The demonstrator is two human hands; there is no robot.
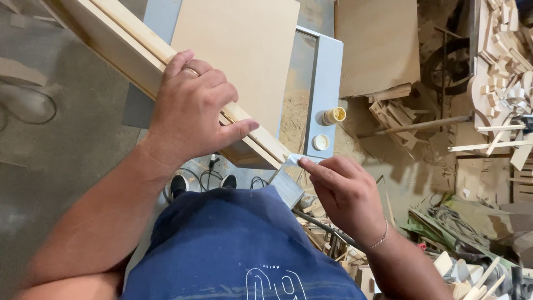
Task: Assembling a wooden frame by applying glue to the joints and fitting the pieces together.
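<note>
My left hand grips a long pale wooden strip assembly that runs from the upper left down to a cut end near the middle. My right hand pinches a small thin light piece, perhaps tape or paper, right at that cut end of the wood. A thin bracelet is on my right wrist.
A grey-blue framed panel with a tan board on it lies below. A small yellow-capped bottle and a round cap rest on the frame. Wood offcuts and scrap crowd the right side; cables and my shoes are on the floor.
</note>
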